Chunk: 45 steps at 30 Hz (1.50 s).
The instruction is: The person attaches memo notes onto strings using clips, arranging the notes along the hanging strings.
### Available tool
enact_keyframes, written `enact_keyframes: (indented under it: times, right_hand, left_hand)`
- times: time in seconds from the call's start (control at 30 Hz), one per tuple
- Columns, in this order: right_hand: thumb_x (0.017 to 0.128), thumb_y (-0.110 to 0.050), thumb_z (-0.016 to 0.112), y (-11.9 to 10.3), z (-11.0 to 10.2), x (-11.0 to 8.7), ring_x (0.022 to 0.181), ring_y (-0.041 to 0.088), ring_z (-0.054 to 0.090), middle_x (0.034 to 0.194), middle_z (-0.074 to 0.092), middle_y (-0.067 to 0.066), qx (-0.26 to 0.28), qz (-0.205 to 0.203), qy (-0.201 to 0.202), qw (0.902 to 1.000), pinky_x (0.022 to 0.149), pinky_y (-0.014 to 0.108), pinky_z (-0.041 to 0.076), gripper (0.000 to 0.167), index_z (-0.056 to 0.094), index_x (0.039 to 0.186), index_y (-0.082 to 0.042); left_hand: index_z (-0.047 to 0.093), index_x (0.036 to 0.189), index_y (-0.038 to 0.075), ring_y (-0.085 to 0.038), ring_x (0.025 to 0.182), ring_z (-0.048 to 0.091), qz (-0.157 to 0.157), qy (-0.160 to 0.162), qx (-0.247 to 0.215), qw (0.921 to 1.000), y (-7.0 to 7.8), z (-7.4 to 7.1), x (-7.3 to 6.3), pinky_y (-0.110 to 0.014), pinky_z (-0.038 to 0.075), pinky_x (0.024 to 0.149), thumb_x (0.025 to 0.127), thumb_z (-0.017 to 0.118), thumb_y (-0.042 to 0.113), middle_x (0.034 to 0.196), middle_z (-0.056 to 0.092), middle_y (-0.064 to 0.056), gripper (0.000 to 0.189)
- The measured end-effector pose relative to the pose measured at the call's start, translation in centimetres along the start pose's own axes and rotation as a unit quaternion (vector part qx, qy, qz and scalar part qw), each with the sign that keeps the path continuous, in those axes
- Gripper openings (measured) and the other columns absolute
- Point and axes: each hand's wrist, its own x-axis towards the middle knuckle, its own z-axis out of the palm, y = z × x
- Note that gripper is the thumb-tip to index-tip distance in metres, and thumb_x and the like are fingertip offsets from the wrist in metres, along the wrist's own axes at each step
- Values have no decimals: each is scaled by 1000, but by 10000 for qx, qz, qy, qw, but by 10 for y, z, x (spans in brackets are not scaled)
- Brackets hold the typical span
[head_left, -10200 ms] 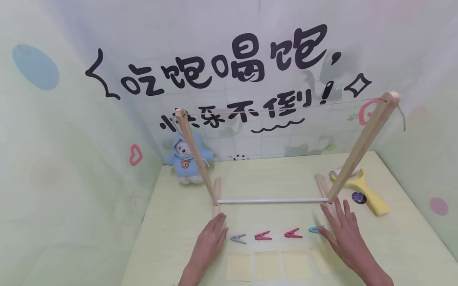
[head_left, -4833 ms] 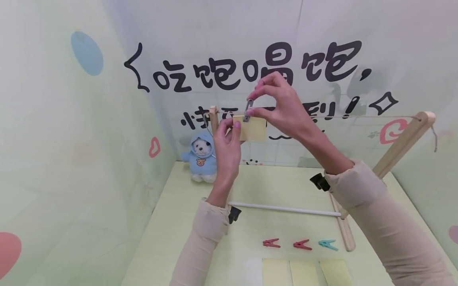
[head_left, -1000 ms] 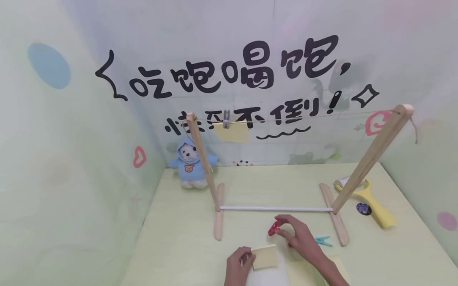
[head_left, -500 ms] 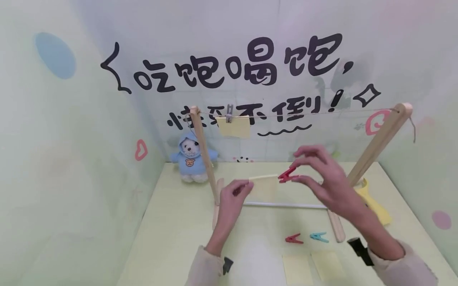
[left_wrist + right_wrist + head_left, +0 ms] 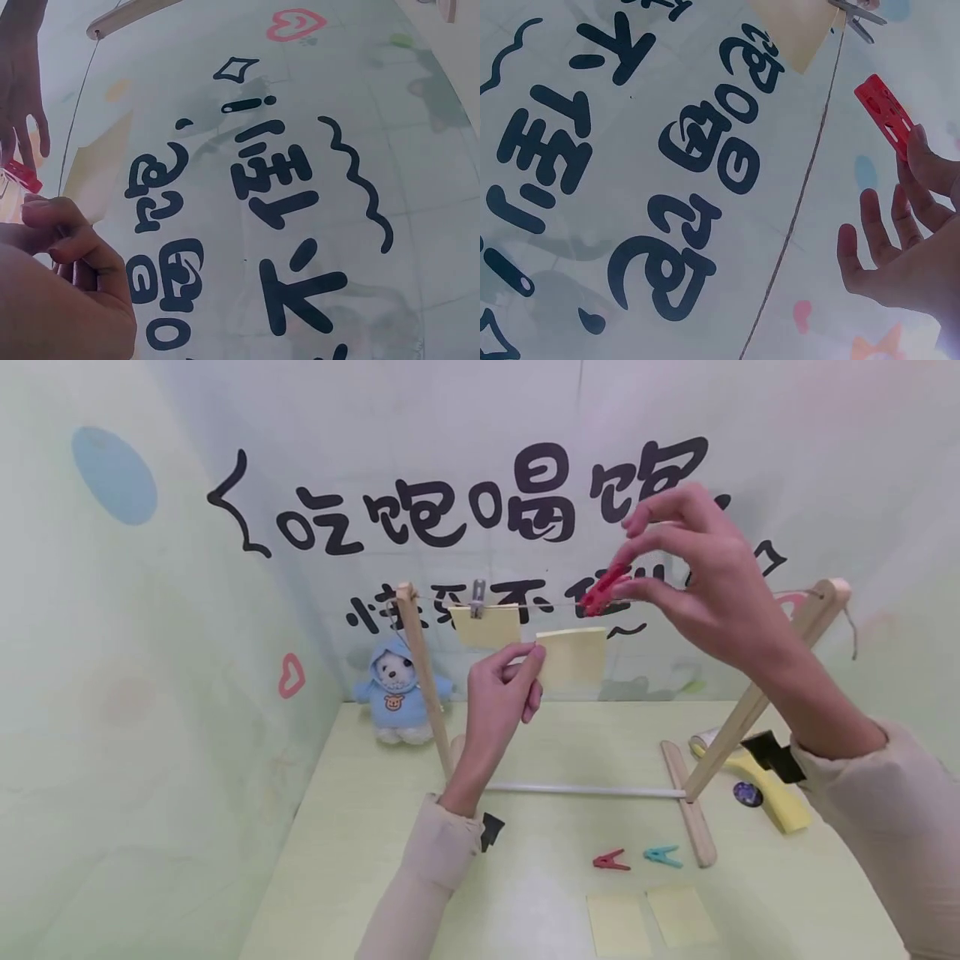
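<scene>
My left hand [image 5: 502,693] pinches a pale yellow paper note [image 5: 573,658] by its left end, just below the string [image 5: 540,606]. Between thumb and fingers my right hand [image 5: 697,581] holds a red clothespin [image 5: 602,593], which overlaps the string in the head view. The right wrist view shows that clothespin [image 5: 885,112] pinched at one end. To the left, a grey clothespin [image 5: 477,599] fixes another yellow note [image 5: 491,628] on the string. In the left wrist view the left hand [image 5: 75,262] is close to the red clothespin [image 5: 22,176], and the note [image 5: 97,180] is behind.
The string spans two wooden posts [image 5: 423,681] joined by a white rod [image 5: 585,790]. On the table lie a red clothespin [image 5: 612,860], a blue clothespin [image 5: 663,856] and two notes [image 5: 618,925]. A plush bear [image 5: 397,693] sits back left; a yellow-handled roller [image 5: 780,802] lies right.
Over the last second both hands rose from the table to the string, carrying a note and a red clothespin. Earlier, the first note was clipped up with the grey clothespin.
</scene>
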Motion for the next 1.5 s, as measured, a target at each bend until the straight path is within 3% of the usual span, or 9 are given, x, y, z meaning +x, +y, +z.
enact_keyframes:
  times: [0.13,0.27,0.47,0.9,1.1,1.3,1.4,1.5]
  right_hand:
    - [85,8,89,3,6,13,126,14,51,124,60,17,1,134,-179,9997,108,22,33,20,79,102,9]
    - [86,7,89,6,10,18,128,29,53,123,60,17,-4,216,-391,9990,106,25,34,18,79,101,7]
    - [87,6,88,8,17,22,131,38,53,127,58,20,-63,307,-631,9975,116,48,40,17,79,102,8]
    - [90,1,88,7,27,26,132,39,51,129,56,21,-237,326,-1098,9931,113,57,40,19,79,106,6]
    - [89,0,89,10,27,25,132,40,51,130,58,24,-81,191,-1105,9937,117,58,40,27,78,112,8]
    - [88,-2,91,13,25,17,139,42,51,143,59,24,32,187,-1130,9934,119,61,41,38,76,122,6]
    - [88,-1,91,7,20,7,140,39,53,146,59,22,-19,103,-897,9959,119,56,41,41,76,126,3]
    - [90,0,88,-1,11,-9,137,31,58,145,61,21,-44,-167,-569,9982,120,41,40,38,76,126,3]
  left_hand:
    - [76,115,-7,-7,38,43,96,118,-157,9998,5,3,6,-20,37,41,110,68,15,50,55,5,25]
    - [75,119,-8,-7,37,43,132,169,-207,9996,8,5,9,-21,37,40,110,68,16,49,54,5,26]
    - [75,122,-7,-7,37,45,171,203,-93,9996,11,5,12,-21,39,40,111,67,17,50,56,5,28]
    - [75,124,-6,-7,38,47,134,199,-144,9996,16,6,14,-19,40,40,112,66,18,52,58,4,28]
    - [74,123,-6,-8,38,48,134,161,-81,9997,16,6,14,-21,42,41,113,65,18,53,58,4,27]
    - [72,126,-7,-7,38,48,38,106,-38,9999,14,7,14,-19,42,41,113,65,18,52,58,5,29]
    - [71,126,-7,-7,38,48,18,115,-68,9999,12,7,14,-19,42,41,113,65,18,52,58,5,29]
    - [71,126,-8,-6,38,48,2,125,-79,9999,11,6,13,-19,43,41,113,64,17,52,58,6,29]
